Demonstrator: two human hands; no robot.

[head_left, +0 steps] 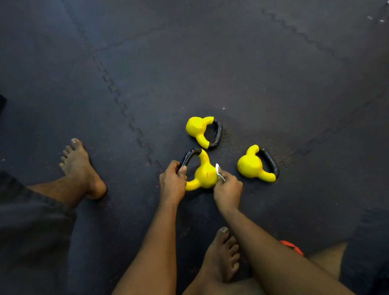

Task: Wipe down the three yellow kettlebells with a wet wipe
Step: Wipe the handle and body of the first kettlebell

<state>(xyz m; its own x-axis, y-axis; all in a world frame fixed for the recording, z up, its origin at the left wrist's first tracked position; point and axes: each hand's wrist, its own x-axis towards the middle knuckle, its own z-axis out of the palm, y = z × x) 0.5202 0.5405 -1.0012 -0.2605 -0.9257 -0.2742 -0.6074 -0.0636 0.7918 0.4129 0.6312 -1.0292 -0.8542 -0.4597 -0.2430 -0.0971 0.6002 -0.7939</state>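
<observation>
Yellow kettlebell (206,176) on mat: left hand (172,180) grips its black handle (188,157); right hand (228,188) pinches white wipe (218,171) against it

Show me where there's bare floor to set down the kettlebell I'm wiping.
Bare mat stretches wide beyond the far kettlebell, and another patch lies between the left foot and the left hand. It is crowded in the middle: the held kettlebell, the far one and the right kettlebell sit close together, with the right hand and wipe between them.

A gym: interlocking rubber floor mats (126,109) (dark), yellow kettlebells (253,166).
</observation>
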